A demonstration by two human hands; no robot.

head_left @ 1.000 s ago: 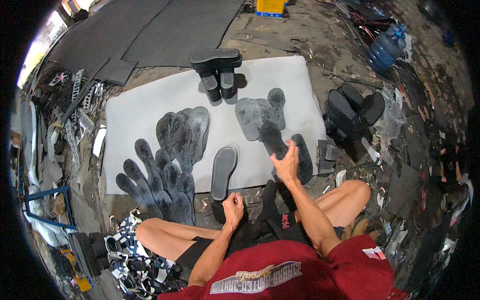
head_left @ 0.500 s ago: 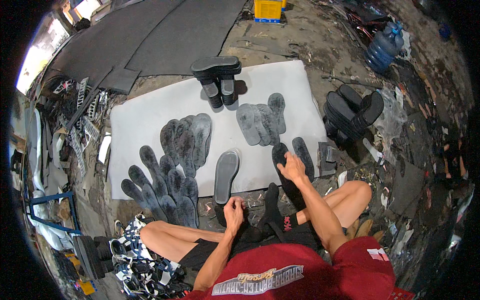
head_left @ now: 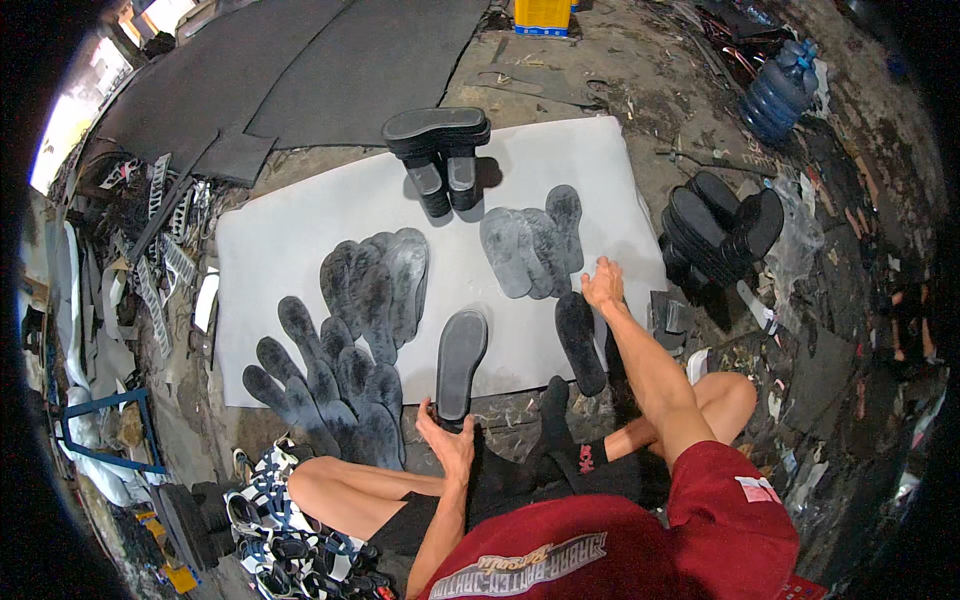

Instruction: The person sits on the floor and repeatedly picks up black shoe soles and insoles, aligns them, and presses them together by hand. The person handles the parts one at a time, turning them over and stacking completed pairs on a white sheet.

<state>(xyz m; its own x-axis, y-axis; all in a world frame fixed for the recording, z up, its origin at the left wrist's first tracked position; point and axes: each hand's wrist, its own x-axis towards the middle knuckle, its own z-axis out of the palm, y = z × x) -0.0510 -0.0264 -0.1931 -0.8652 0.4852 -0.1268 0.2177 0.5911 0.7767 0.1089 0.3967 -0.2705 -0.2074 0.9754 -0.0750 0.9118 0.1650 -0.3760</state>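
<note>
My left hand (head_left: 449,446) is open, thumb and fingers apart, at the near end of a grey sole (head_left: 462,365) with a rimmed edge. That sole lies lengthwise on the white sheet (head_left: 520,340). My right hand (head_left: 604,286) is open over the sheet's right part, fingers loosely stretched. Just below it lies a black fuzzy sole (head_left: 580,345); another beside it is mostly hidden by my right forearm. Beyond are overlapping grey soles (head_left: 530,252). More fuzzy grey-black soles (head_left: 375,290) fan out at the left, some running past the sheet's near edge (head_left: 355,400).
Stacked black soles (head_left: 436,150) stand at the sheet's far edge. Another pile of soles (head_left: 720,225) sits to the right, near a blue water jug (head_left: 778,95). Dark flat sheets (head_left: 300,80) cover the far floor; a yellow crate (head_left: 541,15) stands beyond. Sandal straps (head_left: 290,520) heap at lower left.
My right hand has moved from the black sole to farther up and right over the sheet. My left hand has gone from closed fingers to spread ones. The view has shifted slightly.
</note>
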